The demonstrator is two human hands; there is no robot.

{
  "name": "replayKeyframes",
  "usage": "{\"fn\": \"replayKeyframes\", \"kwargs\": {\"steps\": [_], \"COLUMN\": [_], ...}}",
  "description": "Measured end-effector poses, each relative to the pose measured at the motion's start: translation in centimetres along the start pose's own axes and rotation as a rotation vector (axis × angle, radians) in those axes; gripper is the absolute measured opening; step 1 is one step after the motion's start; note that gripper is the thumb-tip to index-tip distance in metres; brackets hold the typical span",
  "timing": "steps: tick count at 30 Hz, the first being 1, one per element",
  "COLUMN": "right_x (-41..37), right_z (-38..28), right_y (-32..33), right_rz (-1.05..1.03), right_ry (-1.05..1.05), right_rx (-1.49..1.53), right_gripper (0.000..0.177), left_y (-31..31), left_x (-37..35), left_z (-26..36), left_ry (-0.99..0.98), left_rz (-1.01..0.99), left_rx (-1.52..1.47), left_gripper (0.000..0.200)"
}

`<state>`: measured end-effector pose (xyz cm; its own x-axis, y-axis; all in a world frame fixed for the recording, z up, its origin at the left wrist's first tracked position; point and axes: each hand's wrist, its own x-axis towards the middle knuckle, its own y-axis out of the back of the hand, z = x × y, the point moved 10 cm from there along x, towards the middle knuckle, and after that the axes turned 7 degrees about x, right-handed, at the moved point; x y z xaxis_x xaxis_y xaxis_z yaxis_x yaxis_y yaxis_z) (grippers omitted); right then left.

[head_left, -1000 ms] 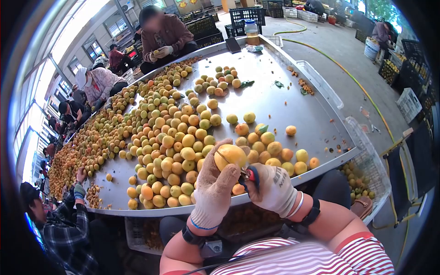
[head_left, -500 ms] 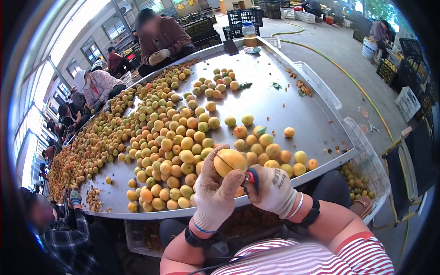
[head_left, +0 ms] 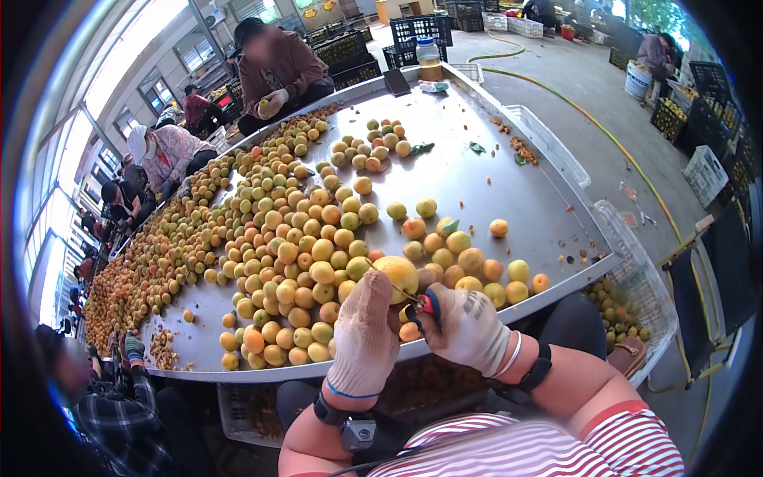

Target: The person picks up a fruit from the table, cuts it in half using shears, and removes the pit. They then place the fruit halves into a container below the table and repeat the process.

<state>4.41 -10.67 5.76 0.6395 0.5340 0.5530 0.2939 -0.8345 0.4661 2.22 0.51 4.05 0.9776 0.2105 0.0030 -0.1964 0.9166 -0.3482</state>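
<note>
A large yellow apricot (head_left: 397,275) is gripped in my left hand (head_left: 367,334), which wears a stained white work glove. My gloved right hand (head_left: 473,327) is closed around a small tool (head_left: 430,305) with a red and dark handle. Its thin metal end points to the fruit's lower side; the exact kind of tool I cannot tell. Both hands are close together over the near edge of the metal table (head_left: 477,187). Just beyond them lie several loose apricots (head_left: 470,261), and a large heap of apricots (head_left: 294,262) spreads away to the left.
White crates stand below the table; the right one (head_left: 656,318) holds fruit. A jar (head_left: 429,60) stands at the far corner. Co-workers sit along the far side, one in a brown jacket (head_left: 290,63), and another in plaid (head_left: 119,421) at lower left. A hose (head_left: 588,119) crosses the floor.
My left hand has turned, its back now facing me, and the apricot has rotated with it. The tool's handle has shifted slightly left. Across the table, the co-worker's gloved hands have moved.
</note>
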Motion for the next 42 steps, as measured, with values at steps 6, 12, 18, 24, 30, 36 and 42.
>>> {"fn": "replayKeyframes", "kwargs": {"steps": [6, 12, 18, 24, 30, 36, 42], "right_x": [0.0, 0.3, -0.5, -1.1, -2.2, -3.0, -3.8], "right_z": [1.3, 0.5, 2.8, 4.7, 6.5, 7.0, 8.8], "right_y": [-1.1, 0.0, -1.0, -2.1, -2.3, -0.7, -1.9], "right_rz": [-0.142, -0.044, 0.016, 0.172, 0.394, 0.521, 0.523], "right_ry": [-0.1, -0.008, -0.195, -0.662, -0.588, -0.537, -0.647], "right_rx": [0.273, 0.055, 0.678, 1.216, 1.216, 0.873, 0.93], "right_gripper": [0.019, 0.014, 0.011, 0.023, 0.02, 0.009, 0.007], "left_y": [2.1, 2.4, 7.0, -0.2, -2.2, -3.6, -2.9], "left_x": [0.2, 0.5, 1.5, -0.5, -0.7, -1.3, -0.8], "left_z": [-0.1, 2.9, 4.3, 3.2, 2.4, 2.3, -0.3], "left_ry": [-0.068, -0.274, -0.29, -0.5, -0.621, -0.733, -0.57], "left_rz": [0.089, 0.131, 0.247, -0.06, -0.007, 0.06, 0.063], "left_rx": [0.253, 0.558, 0.134, 0.578, 1.125, 1.208, 1.136], "left_gripper": [0.053, 0.049, 0.047, 0.065, 0.056, 0.042, 0.04]}}
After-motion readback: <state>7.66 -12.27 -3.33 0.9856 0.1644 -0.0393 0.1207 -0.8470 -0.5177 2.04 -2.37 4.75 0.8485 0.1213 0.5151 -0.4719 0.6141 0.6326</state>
